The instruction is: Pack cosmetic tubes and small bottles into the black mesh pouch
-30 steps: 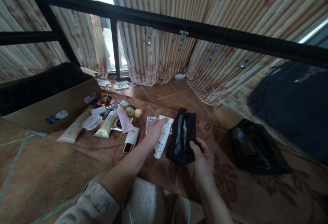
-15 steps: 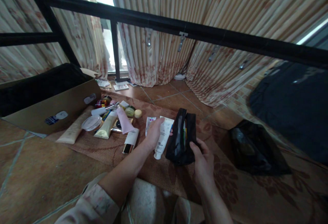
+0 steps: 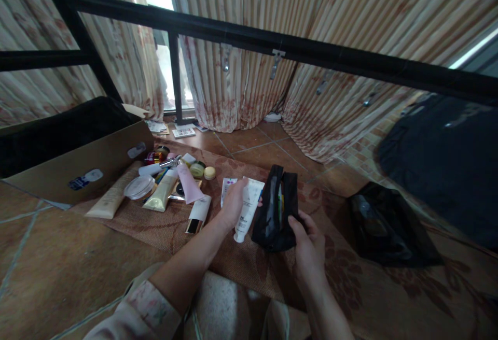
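My left hand (image 3: 234,202) is closed on a white squeeze tube (image 3: 249,208), its cap end pointing toward me. Just left of that hand lies a small white packet with purple print (image 3: 227,187), partly hidden by the fingers. A black pouch (image 3: 268,215) stands beside the tube, unzipped along the top, with something green and yellow showing inside. My right hand (image 3: 309,234) grips the pouch's near right side, thumb on top. Left of my hands is a group of cosmetics, among them a pink tube (image 3: 189,182), a pale gold tube (image 3: 161,192) and a white-and-gold bottle (image 3: 199,214).
A cardboard box (image 3: 97,166) with black fabric inside stands at the left. Another black mesh bag (image 3: 389,231) lies on the right of the brown patterned mat (image 3: 241,272). A dark metal bar (image 3: 249,31) crosses in front of the curtains (image 3: 241,86).
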A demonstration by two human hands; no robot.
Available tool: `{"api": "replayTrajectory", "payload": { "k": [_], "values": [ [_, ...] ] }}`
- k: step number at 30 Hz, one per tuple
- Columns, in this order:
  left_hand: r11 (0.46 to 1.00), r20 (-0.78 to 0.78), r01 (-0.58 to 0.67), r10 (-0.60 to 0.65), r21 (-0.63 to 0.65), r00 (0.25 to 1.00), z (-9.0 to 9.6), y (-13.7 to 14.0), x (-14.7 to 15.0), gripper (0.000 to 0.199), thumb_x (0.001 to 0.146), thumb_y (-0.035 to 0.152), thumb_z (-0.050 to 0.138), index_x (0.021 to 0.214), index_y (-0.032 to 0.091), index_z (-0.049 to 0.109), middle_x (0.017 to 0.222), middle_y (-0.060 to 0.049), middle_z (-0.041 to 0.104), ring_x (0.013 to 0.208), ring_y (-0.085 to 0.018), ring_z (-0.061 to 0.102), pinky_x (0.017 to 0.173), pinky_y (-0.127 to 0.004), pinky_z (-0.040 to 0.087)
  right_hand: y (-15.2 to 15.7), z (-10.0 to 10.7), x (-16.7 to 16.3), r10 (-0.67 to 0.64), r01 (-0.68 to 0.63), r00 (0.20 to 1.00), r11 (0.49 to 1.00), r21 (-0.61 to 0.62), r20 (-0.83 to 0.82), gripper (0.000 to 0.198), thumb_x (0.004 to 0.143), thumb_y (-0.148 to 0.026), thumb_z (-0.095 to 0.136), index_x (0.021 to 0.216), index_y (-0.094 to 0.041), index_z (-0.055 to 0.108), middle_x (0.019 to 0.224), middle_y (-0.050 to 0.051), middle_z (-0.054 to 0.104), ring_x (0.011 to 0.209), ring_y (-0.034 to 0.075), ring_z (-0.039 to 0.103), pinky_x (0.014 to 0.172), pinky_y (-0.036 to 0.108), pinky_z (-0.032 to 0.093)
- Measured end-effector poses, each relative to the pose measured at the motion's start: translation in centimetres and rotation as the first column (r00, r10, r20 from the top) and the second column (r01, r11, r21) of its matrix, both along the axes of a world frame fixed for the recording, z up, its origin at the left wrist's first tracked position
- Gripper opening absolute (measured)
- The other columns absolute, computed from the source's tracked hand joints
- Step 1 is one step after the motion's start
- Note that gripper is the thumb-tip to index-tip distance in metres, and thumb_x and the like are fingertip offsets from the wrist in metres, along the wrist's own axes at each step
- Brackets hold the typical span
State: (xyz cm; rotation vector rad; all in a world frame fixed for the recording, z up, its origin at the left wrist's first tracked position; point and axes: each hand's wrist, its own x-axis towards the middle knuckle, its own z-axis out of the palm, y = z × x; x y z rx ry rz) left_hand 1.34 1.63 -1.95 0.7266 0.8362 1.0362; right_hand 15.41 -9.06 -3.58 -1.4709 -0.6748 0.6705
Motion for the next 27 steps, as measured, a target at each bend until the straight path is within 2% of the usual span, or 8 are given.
{"api": "replayTrajectory", "payload": {
  "k": [8, 13, 18, 27],
  "values": [
    [0.998, -0.153, -0.048, 0.052, 0.034, 0.987, 0.7, -0.5, 0.0, 0.049, 0.08, 0.061, 0.05, 0.061, 0.018, 0.059, 0.051, -0.004, 0.06, 0.045, -0.016, 0.056, 0.047, -0.028, 0.046, 0.0, 0.1, -0.1, -0.02, 0.02, 1.0, 1.0, -0.001, -0.003, 0.043, 0.07, -0.042, 0.07, 0.105, -0.018, 0.07, 0.095, 0.005, 0.073, 0.083, 0.021, 0.066, 0.075, 0.032, 0.051],
    [0.991, -0.156, -0.052, 0.071, 0.126, 0.985, 1.4, -0.8, -0.3, 0.047, 0.075, 0.059, 0.059, 0.056, 0.017, 0.055, 0.047, 0.001, 0.053, 0.042, -0.01, 0.047, 0.045, -0.023, 0.037, 0.0, 0.1, -0.1, -0.005, 0.005, 1.0, 1.0, 0.012, -0.022, 0.043, 0.071, -0.042, 0.07, 0.106, -0.018, 0.069, 0.095, 0.005, 0.073, 0.081, 0.02, 0.066, 0.074, 0.032, 0.051],
    [0.97, -0.177, -0.045, 0.089, 0.238, 0.98, 1.6, -0.7, -0.7, 0.044, 0.07, 0.057, 0.066, 0.06, 0.014, 0.059, 0.048, 0.004, 0.048, 0.043, -0.006, 0.04, 0.044, -0.021, 0.028, 0.0, 0.3, -0.2, 0.005, -0.005, 1.0, 1.0, 0.003, -0.021, 0.043, 0.07, -0.042, 0.07, 0.105, -0.017, 0.069, 0.095, 0.005, 0.073, 0.083, 0.021, 0.066, 0.074, 0.032, 0.05],
    [0.971, -0.139, -0.05, 0.084, 0.235, 0.987, 1.4, -0.3, -1.0, 0.035, 0.073, 0.049, 0.061, 0.064, 0.016, 0.06, 0.049, 0.004, 0.049, 0.044, -0.008, 0.04, 0.044, -0.021, 0.028, -0.1, 0.4, -0.2, 0.0, 0.0, 1.0, 1.0, -0.003, -0.005, 0.04, 0.071, -0.042, 0.07, 0.104, -0.019, 0.07, 0.094, 0.004, 0.073, 0.081, 0.02, 0.066, 0.074, 0.03, 0.05]
  ]
}}
